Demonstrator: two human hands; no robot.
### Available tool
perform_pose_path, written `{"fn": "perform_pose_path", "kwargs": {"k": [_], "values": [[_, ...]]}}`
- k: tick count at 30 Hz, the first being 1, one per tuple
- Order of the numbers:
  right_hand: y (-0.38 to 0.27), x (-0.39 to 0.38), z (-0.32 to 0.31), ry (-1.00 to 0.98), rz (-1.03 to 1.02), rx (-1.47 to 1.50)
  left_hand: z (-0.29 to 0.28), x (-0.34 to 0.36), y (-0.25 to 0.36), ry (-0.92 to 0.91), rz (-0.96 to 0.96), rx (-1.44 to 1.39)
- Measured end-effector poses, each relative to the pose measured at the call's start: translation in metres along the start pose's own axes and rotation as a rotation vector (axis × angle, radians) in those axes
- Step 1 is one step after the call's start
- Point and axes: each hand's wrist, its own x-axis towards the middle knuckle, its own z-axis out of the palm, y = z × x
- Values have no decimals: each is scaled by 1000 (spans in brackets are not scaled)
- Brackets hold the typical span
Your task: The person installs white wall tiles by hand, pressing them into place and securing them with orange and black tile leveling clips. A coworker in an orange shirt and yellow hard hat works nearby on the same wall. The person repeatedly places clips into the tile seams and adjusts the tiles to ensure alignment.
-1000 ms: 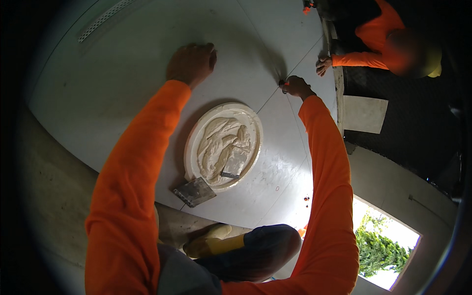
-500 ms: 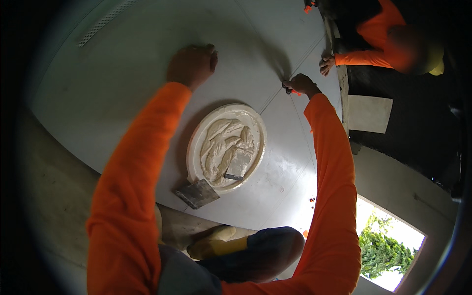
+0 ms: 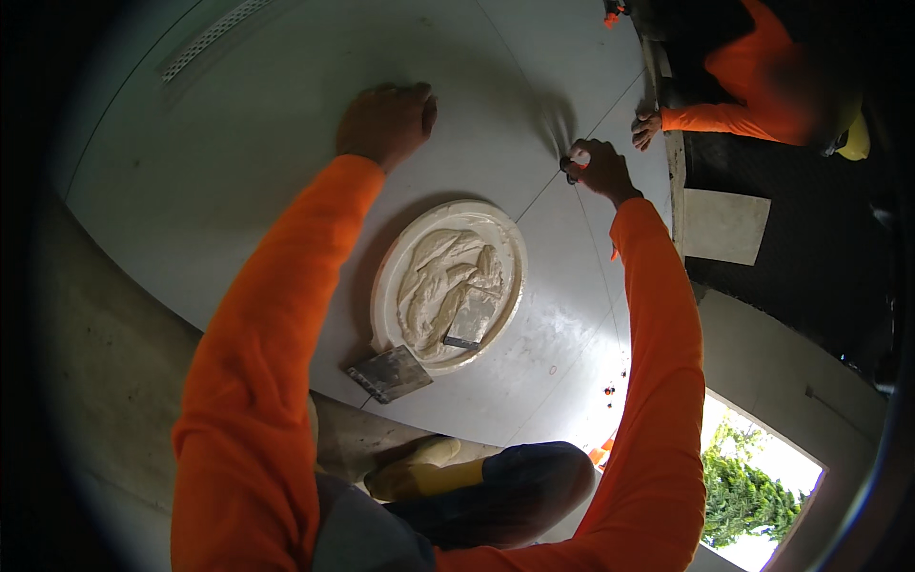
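My left hand (image 3: pixel 386 124) is a closed fist above the pale board, and whatever it may hold is hidden. At the right, my right hand (image 3: pixel 604 172) has its fingers curled at a dark line on the board, with a small dark thing (image 3: pixel 566 166) at the fingertips, too small to name. Nearer to me, an oval white tub lid (image 3: pixel 515 286) carries a spread of creamy paste (image 3: pixel 429 286). One putty knife blade (image 3: pixel 471 319) lies on the paste. A second, darker flat blade (image 3: pixel 391 374) overlaps the lid's near-left rim. Neither hand touches the lid.
A large pale board (image 3: pixel 248 191) with thin dark lines lies before me. A perforated strip (image 3: pixel 212 38) rests at its far left. Across the right edge, a co-worker's hand (image 3: pixel 647 128) touches the board. A square pale piece (image 3: pixel 726 226) lies beyond that edge.
My right hand has shifted slightly right and its fingers have lifted a little; the orange bit at it no longer shows. The doubled line on the board now looks single. My left fist stays closed.
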Motion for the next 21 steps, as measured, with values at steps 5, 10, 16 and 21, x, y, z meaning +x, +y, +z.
{"fn": "perform_pose_path", "kwargs": {"k": [5, 10, 16, 21], "values": [[24, 37, 21, -336, 1, -23, 0, 2, 2, 3, -5, 8], [8, 45, 0, -484, 421, 411, -6, 1, 4, -30, -11, 37], [-30, 20, -8, -105, 316, 171, -4, 1, 3, -19, 3, 22], [-12, 13, 3, 10, 262, 483, -1, 0, 2, 24, -3, 31]]}}
